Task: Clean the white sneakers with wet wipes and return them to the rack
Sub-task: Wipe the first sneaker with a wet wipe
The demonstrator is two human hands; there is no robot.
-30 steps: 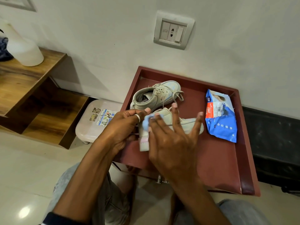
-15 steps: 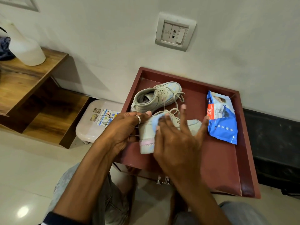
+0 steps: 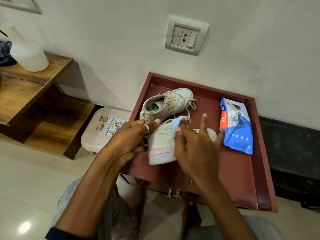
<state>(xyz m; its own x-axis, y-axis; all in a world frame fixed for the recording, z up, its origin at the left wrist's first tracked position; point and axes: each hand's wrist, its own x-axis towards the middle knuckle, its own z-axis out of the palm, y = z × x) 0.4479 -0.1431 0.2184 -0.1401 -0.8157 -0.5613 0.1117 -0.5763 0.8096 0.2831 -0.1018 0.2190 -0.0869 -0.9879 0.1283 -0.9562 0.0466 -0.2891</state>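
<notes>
Two white sneakers lie on a dark red tray-like top (image 3: 239, 179). The near sneaker (image 3: 161, 141) lies on its side, heel toward me, with a pink and blue heel patch. My left hand (image 3: 131, 137) grips its heel end, thumb along the top. My right hand (image 3: 192, 144) pinches a light blue wet wipe (image 3: 176, 123) against the shoe's upper, its other fingers spread. The far sneaker (image 3: 166, 104) stands behind it, laces loose. A blue wet wipes pack (image 3: 237, 125) lies to the right on the tray.
A white plastic stool (image 3: 98, 134) with stickers stands left of the tray. Further left is a wooden shelf unit (image 3: 31, 94) with a white bottle (image 3: 27, 52) on top. A wall socket (image 3: 186, 36) is above. My knees are below the tray.
My right hand has moved the wipe along the near sneaker's upper toward the laces. More of the shoe's heel side shows. My left hand keeps its hold.
</notes>
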